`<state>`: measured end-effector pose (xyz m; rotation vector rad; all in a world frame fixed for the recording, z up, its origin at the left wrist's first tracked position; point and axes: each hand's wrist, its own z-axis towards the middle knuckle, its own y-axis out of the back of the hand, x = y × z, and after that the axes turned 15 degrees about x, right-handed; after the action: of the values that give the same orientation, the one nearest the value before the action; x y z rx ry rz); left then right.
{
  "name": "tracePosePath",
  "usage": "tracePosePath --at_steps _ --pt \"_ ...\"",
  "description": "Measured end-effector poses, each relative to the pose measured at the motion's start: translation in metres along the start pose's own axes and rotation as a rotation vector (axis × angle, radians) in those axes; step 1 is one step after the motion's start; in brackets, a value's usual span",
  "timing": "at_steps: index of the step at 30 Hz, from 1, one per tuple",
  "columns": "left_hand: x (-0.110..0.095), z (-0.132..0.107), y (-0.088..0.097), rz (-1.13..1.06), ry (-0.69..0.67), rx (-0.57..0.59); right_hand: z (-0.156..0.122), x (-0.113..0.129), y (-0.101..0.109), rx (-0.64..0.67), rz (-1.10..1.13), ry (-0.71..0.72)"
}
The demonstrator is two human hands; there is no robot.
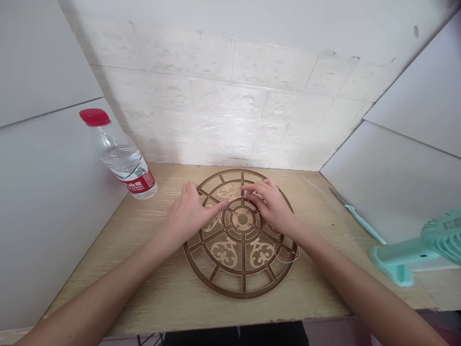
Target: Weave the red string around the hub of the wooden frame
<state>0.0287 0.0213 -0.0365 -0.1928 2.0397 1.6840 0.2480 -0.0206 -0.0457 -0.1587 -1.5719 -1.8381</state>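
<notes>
Two hands over a round brown lattice frame (239,259) on a wooden table (144,293).

Left to right: water bottle (124,161), red-capped, lying beyond the left hand (185,216), whose fingers spread wide, forefinger reaching toward the frame's hub; frame flat beneath both hands' fingers; right hand (270,206), fingers bunched narrowly at a thin thread (284,254), grip unclear; teal-handled knife (363,223) and teal fan (406,254) right of them.

A round, brown fretwork wheel (242,219) with scrolled panels is laid flat on the wooden tabletop (108,288), a thin looped strand (284,261) lying across its lower right rim.
</notes>
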Motion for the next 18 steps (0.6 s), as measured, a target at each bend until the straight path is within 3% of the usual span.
tracePosePath --at_steps 6,18 --pt "-0.0019 -0.0017 0.0010 -0.016 -0.004 0.013 -0.0006 -0.0003 0.0030 0.029 0.177 -0.114" --pt "0.0017 -0.0008 -0.0042 0.002 -0.052 -0.014 0.0007 0.0007 0.0026 0.042 0.234 -0.191"
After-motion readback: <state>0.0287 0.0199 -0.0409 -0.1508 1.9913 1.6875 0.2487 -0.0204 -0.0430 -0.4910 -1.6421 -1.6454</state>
